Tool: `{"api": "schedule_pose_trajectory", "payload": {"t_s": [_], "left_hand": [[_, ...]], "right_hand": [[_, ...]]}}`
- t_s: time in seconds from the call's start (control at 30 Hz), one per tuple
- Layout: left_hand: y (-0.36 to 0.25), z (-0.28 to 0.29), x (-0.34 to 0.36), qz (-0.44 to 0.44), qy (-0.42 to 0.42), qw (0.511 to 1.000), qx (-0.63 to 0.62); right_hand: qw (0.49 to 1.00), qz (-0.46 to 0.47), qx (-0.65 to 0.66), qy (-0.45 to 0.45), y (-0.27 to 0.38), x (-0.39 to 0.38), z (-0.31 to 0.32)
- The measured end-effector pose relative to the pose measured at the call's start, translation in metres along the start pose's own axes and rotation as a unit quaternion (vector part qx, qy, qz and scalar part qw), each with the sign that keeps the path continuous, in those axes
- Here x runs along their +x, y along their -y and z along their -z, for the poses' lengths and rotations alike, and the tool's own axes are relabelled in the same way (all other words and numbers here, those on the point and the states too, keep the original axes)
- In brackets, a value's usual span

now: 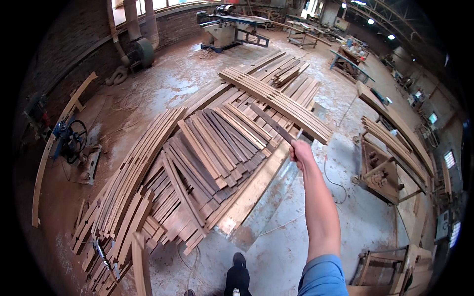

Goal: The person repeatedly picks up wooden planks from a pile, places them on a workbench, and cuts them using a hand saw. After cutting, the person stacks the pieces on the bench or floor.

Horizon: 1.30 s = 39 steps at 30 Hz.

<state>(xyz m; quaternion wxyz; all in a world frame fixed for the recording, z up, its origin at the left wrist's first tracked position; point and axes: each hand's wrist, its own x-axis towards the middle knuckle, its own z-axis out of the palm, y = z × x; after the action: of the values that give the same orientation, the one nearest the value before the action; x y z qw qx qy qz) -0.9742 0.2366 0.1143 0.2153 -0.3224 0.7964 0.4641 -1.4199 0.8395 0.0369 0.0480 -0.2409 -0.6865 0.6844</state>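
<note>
Right hand (299, 150), fist clenched round one end of a thin dark wooden slat (272, 124) held above the fanned heap of pale and dark wooden strips (207, 158) covering the dusty concrete floor (296, 237); sorting appears unfinished; left hand unseen.

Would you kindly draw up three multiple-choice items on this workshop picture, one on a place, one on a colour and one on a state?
1. Where does the strip in the right hand point?
A. Over the pile of wooden slats
B. Down at the shoe
C. At the ceiling lamps

2. What colour is the sleeve on the outstretched arm?
A. Red
B. Blue
C. White

3. How is the right hand?
A. Open and flat
B. Resting on the floor
C. Closed round the strip's end

Answers:
1 A, the dark wooden strip reaches over the pile of slats.
2 B, the sleeve is blue.
3 C, the fingers wrap its near end.
</note>
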Motion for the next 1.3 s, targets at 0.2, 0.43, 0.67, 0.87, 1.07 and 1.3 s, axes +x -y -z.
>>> {"api": "schedule_pose_trajectory", "payload": {"t_s": [0.2, 0.43, 0.67, 0.87, 1.07, 1.3], "left_hand": [[0.004, 0.039, 0.061, -0.155, 0.194, 0.963, -0.101], [-0.028, 0.052, 0.072, 0.017, 0.518, 0.842, -0.153], [0.005, -0.005, 0.000, 0.221, 0.686, 0.682, -0.125], [0.104, -0.060, -0.092, -0.005, 0.694, 0.718, 0.055], [0.215, -0.048, -0.172, -0.053, 0.824, 0.535, 0.182], [0.318, 0.029, -0.228, -0.041, 0.867, 0.400, 0.295]], "right_hand": [[0.993, 0.003, 0.111, -0.045, -0.051, -0.344, 0.002], [0.855, -0.164, 0.388, -0.302, -0.185, -0.741, -0.013], [0.756, -0.105, 0.426, -0.485, -0.207, -0.918, -0.095], [0.800, -0.095, 0.297, -0.513, -0.224, -1.011, -0.236], [0.757, -0.045, 0.282, -0.588, -0.232, -1.084, -0.316], [0.664, -0.060, 0.173, -0.725, -0.240, -1.175, -0.426]]}}
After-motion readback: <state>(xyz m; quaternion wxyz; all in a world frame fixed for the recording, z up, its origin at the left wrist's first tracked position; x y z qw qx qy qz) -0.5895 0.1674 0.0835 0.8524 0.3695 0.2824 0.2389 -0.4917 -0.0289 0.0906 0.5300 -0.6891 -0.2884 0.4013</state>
